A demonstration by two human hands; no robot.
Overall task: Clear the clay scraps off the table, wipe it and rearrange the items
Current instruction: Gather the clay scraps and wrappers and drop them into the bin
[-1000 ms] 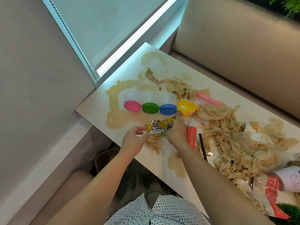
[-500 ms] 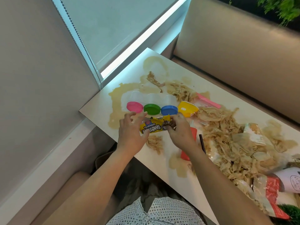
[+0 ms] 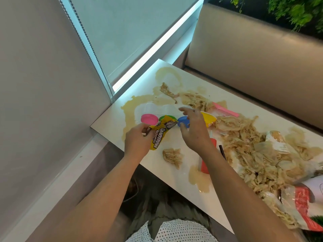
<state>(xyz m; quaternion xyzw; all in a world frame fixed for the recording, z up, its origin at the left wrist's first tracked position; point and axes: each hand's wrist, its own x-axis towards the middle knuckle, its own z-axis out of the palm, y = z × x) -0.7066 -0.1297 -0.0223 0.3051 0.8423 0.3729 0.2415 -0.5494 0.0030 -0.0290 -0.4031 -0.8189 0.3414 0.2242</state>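
My left hand (image 3: 138, 142) grips a yellow snack wrapper (image 3: 160, 135) above the near left corner of the white table (image 3: 176, 179). My right hand (image 3: 194, 131) hovers open just right of the wrapper, fingers spread, holding nothing. Behind the hands stands a row of clay tubs with a pink lid (image 3: 149, 119), a green lid (image 3: 168, 117) partly hidden by the wrapper, and a blue lid (image 3: 183, 121). A yellow tub (image 3: 209, 119) lies tilted beside them. A small beige clay scrap (image 3: 173, 155) sits near the front edge. A big heap of beige scraps (image 3: 253, 151) covers the right half.
Beige wet smears (image 3: 129, 112) stain the left of the table, and a puddle (image 3: 199, 180) lies by the front edge. An orange tool (image 3: 206, 165), a black stick (image 3: 222, 151) and a pink strip (image 3: 225, 110) lie by the heap. A red-and-clear bag (image 3: 300, 206) sits far right. A bench back (image 3: 253, 49) runs behind.
My right hand has let go of the wrapper and opened above the blue lid. My left hand has turned the wrapper upright and lifted it slightly.
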